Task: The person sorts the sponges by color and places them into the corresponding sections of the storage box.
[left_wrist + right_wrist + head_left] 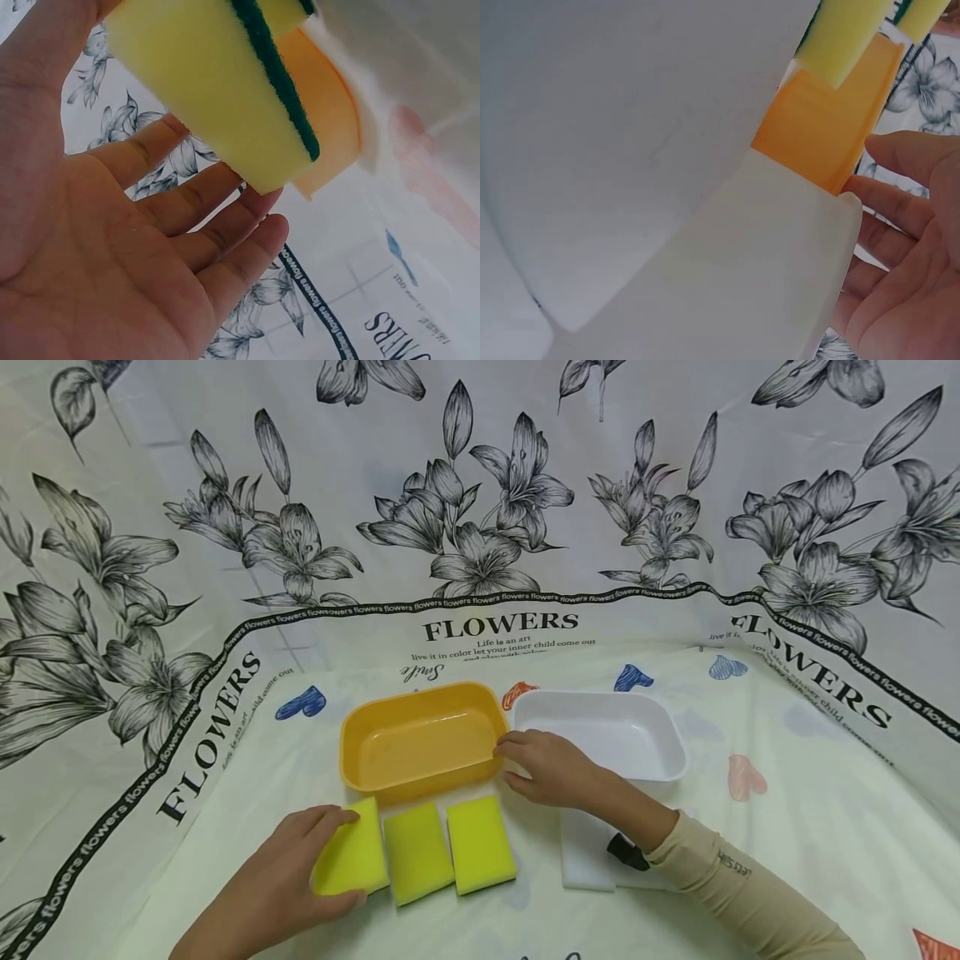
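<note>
Three yellow sponges lie in a row before me, and the left wrist view shows a green scouring layer beneath. My left hand (281, 868) grips the leftmost sponge (356, 852), thumb at its near edge and fingers at its far edge. The middle sponge (418, 853) and right sponge (482, 845) lie beside it. Behind them stands an orange-yellow plastic tub (423, 739). My right hand (555, 768) reaches over the near side of a white tub (600, 727), fingertips right at the orange tub's right end. In the right wrist view its thumb and fingers (889, 202) are spread apart.
A flat white piece (585, 852) with a black patch (627, 852) lies below my right forearm, partly covered by it. The table cloth (285, 777) has coloured hearts. A flower-printed curtain (480, 485) rises behind and at the sides.
</note>
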Tool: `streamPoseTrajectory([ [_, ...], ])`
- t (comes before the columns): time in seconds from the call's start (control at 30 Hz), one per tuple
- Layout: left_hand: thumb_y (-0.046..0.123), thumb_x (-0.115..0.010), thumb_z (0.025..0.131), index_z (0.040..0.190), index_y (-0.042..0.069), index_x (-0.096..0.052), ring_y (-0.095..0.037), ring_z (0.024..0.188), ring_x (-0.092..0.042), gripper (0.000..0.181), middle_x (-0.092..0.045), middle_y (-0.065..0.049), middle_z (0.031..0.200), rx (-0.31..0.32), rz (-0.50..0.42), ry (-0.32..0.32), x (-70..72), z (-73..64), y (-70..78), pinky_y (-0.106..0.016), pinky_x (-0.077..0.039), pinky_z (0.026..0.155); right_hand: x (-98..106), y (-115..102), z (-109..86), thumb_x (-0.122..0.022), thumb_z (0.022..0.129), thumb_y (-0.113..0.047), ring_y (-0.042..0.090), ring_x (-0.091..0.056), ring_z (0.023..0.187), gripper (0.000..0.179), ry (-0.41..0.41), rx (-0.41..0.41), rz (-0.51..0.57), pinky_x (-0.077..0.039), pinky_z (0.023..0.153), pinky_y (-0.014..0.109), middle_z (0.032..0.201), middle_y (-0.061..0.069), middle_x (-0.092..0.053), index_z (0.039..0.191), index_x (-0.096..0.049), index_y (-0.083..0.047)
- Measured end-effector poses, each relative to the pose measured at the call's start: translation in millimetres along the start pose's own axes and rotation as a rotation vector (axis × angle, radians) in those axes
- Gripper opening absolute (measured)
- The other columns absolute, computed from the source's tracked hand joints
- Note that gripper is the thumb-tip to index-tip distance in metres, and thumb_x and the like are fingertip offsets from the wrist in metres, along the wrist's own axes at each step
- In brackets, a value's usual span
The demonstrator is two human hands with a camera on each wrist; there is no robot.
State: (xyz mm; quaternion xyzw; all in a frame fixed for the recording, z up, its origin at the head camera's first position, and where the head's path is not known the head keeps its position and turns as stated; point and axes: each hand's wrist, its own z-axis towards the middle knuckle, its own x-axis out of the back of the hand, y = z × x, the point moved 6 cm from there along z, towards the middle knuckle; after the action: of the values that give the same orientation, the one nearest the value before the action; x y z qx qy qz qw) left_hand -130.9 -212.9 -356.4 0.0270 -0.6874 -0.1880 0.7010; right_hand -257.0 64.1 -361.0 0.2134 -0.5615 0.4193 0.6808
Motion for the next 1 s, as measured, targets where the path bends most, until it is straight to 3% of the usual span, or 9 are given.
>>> streamPoseTrajectory([
  [0.17, 0.058, -0.087, 0.066, 0.133, 0.021, -0.058, -0.028, 0.119, -0.053, 0.082, -0.056, -0.007, 0.134, -0.022, 0.014, 0.028, 4.0, 3.4, 4.1, -0.053, -0.051, 0.094, -1, 0, -0.2, -0.072, 0.091, -0.016, 0.022, -0.065, 0.105, 0.029, 0.003, 0.004, 0.000, -0.054, 0.092, 0.035, 0.120, 0.007, -0.068, 0.118, -0.070, -0.007],
  [0.43, 0.048, -0.090, 0.066, 0.131, 0.018, -0.060, -0.029, 0.119, -0.054, 0.077, -0.058, -0.007, 0.132, -0.127, 0.039, 0.121, 12.8, 7.7, 15.8, -0.052, -0.051, 0.095, -3, 0, -0.8, -0.073, 0.090, -0.015, 0.023, -0.065, 0.105, 0.028, 0.004, 0.001, -0.006, -0.054, 0.092, 0.036, 0.119, 0.007, -0.068, 0.117, -0.071, -0.006],
  [0.73, 0.049, -0.090, 0.066, 0.132, 0.020, -0.060, -0.032, 0.119, -0.054, 0.078, -0.057, -0.010, 0.134, -0.119, 0.070, 0.097, 15.8, 17.0, 23.9, -0.055, -0.050, 0.094, -2, 1, -1.3, -0.072, 0.090, -0.015, 0.022, -0.065, 0.103, 0.027, 0.017, 0.014, -0.025, -0.054, 0.090, 0.034, 0.118, 0.006, -0.068, 0.116, -0.071, -0.006],
  [1.0, 0.045, -0.090, 0.067, 0.130, 0.017, -0.060, -0.033, 0.120, -0.054, 0.076, -0.058, -0.013, 0.134, -0.131, 0.071, 0.114, 20.0, 21.8, 30.0, -0.055, -0.049, 0.095, 0, 0, -1.0, -0.072, 0.090, -0.016, 0.022, -0.065, 0.102, 0.028, 0.009, 0.024, -0.032, -0.054, 0.089, 0.034, 0.118, 0.007, -0.068, 0.116, -0.070, -0.006],
])
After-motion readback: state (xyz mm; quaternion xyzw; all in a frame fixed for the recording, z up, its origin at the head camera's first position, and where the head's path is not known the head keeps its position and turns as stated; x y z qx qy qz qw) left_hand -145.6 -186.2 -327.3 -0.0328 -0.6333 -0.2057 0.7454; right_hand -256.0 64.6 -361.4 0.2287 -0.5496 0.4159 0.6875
